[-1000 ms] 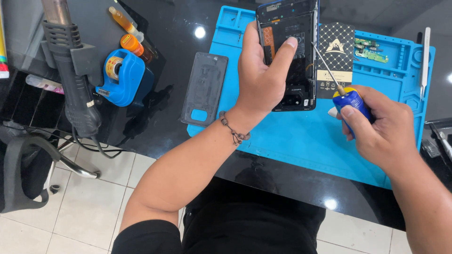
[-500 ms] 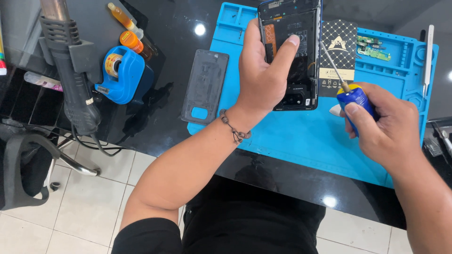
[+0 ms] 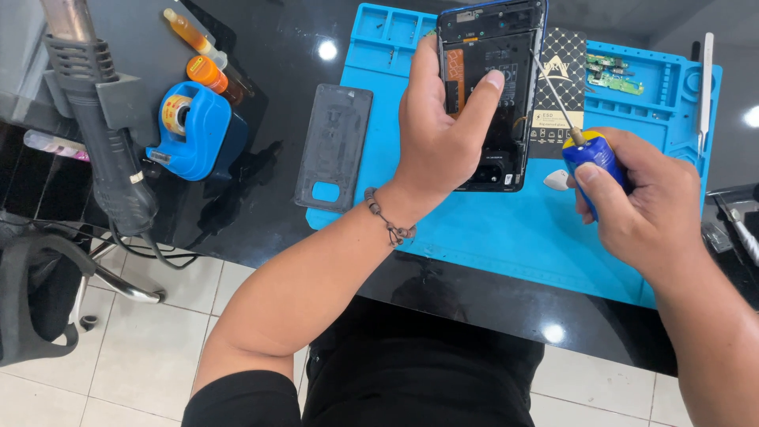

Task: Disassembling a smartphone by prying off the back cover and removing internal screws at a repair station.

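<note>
Over the far edge of the blue mat (image 3: 506,237) on the bench, the left hand (image 3: 439,134) has its fingers wrapped around an opened phone (image 3: 494,95), held upright above the mat. The right hand (image 3: 644,205) grips a blue-handled screwdriver (image 3: 589,150), its tip at the phone's right edge. This looks like screw work on the frame; seating the tip squarely matters next.

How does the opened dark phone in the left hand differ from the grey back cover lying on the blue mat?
The opened dark phone is held up off the mat in the left hand; the grey back cover lies flat, half on the blue mat, untouched. The phone shows exposed inner parts and a blue frame edge; the cover is a plain grey shell with a cutout. The right hand points a blue-handled screwdriver at the phone, not the cover. Both are similar long rectangles.
</note>
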